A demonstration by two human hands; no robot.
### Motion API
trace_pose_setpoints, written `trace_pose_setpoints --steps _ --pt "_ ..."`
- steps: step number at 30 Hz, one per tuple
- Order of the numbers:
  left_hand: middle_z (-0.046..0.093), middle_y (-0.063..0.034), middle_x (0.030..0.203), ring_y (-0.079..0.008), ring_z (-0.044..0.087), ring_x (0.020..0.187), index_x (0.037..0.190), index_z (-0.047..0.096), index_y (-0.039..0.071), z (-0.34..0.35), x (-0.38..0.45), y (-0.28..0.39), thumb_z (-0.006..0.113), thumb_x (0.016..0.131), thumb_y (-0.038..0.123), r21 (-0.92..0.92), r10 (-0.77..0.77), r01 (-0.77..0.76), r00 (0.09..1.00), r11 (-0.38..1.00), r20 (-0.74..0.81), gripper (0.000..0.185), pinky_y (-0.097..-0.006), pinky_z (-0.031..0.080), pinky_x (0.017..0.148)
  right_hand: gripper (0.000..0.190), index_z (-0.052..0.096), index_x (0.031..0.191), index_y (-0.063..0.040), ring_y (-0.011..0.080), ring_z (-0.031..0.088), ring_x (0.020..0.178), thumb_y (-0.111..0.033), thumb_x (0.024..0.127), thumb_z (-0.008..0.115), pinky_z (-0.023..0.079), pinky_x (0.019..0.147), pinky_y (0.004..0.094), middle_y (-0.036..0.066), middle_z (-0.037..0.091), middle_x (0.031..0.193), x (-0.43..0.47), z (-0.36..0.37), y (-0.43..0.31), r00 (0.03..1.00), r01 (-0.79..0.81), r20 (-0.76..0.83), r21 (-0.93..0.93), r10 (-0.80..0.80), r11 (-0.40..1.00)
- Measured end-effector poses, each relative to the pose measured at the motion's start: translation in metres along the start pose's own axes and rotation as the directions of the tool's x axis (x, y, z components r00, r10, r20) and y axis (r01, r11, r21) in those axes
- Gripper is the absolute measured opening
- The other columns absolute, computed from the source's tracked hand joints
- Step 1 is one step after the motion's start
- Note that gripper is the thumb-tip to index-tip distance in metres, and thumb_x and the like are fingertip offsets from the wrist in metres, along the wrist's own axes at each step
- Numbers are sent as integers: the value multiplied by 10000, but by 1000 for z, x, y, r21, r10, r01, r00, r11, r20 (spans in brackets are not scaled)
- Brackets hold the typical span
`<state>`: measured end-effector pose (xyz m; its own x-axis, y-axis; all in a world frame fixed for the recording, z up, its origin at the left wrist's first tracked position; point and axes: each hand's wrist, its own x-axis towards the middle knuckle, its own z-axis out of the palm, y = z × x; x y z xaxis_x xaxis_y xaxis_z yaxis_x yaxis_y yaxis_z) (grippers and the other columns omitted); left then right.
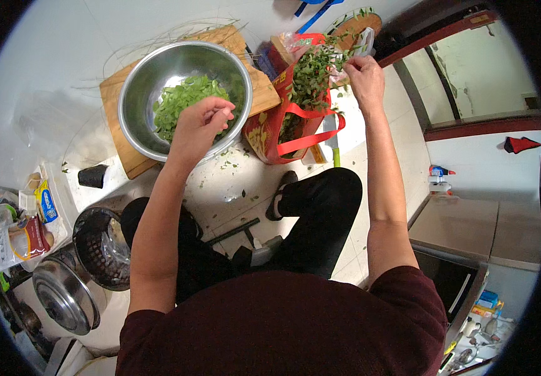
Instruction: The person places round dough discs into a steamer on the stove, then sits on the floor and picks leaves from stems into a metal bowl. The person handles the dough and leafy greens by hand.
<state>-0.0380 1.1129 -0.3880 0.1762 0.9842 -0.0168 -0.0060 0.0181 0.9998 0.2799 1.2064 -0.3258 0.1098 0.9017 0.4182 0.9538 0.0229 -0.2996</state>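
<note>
My left hand [203, 123] is over the near side of a steel basin [128, 110], its fingers curled in and thumb against them; nothing shows in it. Inside the basin lies a heap of loose green leaves [188, 91]. My right hand [367, 81] is raised at the right edge of a bunch of leafy stems [315, 70], thumb and fingertips pinched together at a sprig there. The bunch sticks up out of a red bag [263, 136] with red strap handles. Under the basin is a wooden board [115, 101], with thin bare stems [171, 35] strewn along its far side.
A knife with a green handle [336, 157] lies right of the bag. Loose leaves dot the tiled floor [223, 188]. To my left stand a black perforated basket [96, 249], a lidded steel pot [58, 291] and food packets [30, 239]. A round wooden board [362, 28] leans behind the bag.
</note>
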Motion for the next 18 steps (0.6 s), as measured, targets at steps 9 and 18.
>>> trace_pose_setpoints --steps 9,18 --pt "626 -56 802 -84 546 681 979 603 -25 3 -1 -1 535 882 97 32 -8 7 1000 999 21 170 -215 451 636 198 684 828 -33 305 616 772 -204 740 637 474 713 367 155 623 825 16 -44 -22 970 132 -222 143 -98 981" --pt "623 -57 790 -89 546 664 960 607 -34 7 1 -8 534 878 94 61 -17 14 999 998 52 169 -222 447 626 183 700 847 -49 177 617 726 -201 753 662 474 698 290 93 650 774 57 -62 -19 936 197 -323 159 -138 967"
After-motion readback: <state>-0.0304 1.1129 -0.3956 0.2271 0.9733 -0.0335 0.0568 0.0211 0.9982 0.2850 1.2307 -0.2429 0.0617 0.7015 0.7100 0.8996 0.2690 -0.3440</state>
